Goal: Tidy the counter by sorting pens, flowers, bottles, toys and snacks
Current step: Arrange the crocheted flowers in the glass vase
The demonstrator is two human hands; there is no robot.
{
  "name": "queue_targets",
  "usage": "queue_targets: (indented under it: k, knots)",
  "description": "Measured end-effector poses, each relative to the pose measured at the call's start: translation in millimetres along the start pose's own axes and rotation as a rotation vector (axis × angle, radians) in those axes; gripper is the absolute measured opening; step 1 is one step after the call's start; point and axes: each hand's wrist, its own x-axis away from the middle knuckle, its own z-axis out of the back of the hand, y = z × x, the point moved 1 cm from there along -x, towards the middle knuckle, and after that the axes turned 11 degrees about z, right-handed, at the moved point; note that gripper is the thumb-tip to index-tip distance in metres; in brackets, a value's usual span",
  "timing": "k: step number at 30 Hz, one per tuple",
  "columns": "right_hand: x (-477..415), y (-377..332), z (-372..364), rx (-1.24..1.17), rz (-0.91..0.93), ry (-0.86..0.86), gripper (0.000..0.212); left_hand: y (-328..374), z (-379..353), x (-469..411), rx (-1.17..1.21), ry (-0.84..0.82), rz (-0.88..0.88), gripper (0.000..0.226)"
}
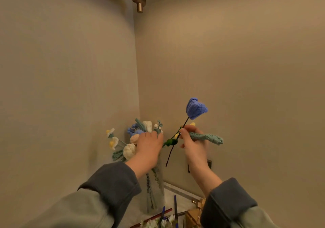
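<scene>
**Grey sleeves (98, 192) raised, blue crochet tulip (196, 108) held just beside the glass vase (154, 192)**

Both forearms are lifted toward the far corner of the surface (177, 194), where two beige walls meet. The blue crochet tulip is pinched by its dark stem between the thumb and fingers (189, 127) of the right hand (195, 145). Its teal leaf (207, 137) is caught in the same grip and juts to the right. The stem's long axis is tilted, with the head up and to the right and the bare end down and to the left, toward the glass vase. The vase is stood in that far corner and is filled with a crochet bouquet (139, 136). The left hand (149, 145) is laid on the flower heads with its fingers fairly straight, and nothing is seen to be gripped by it. The tulip is held just beside the bouquet, apart from it, and the right hand is the nearer to it. A lowering of the stem's bare end into the vase mouth is judged to be called for. Pens (175, 205) are seen lying on the surface toward its near edge.
</scene>
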Motion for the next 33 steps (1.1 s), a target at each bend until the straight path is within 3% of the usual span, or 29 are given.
queue_targets:
  k: [8,17,22,25,27,33]
  knots:
    - [-3,-1,-26,-0.028,0.055,0.088,0.011,-31,25,-5,0.237,0.039,-0.024,0.047]
    - [25,41,-43,0.08,0.11,-0.067,0.019,-45,17,5,0.301,0.055,-0.08,0.046]
    - [48,78,-42,0.197,-0.056,-0.072,0.019,-47,15,8,0.204,0.121,-0.114,0.042]
    - [55,92,-43,0.194,-0.191,-0.099,0.005,-48,11,14,0.189,0.151,-0.129,0.045]
    - [58,96,-41,0.186,-0.239,-0.133,0.007,-48,9,19,0.2,0.175,-0.132,0.051]
    - [76,84,-24,0.111,-0.225,-0.098,0.011,-42,9,39,0.4,0.319,-0.156,0.078]
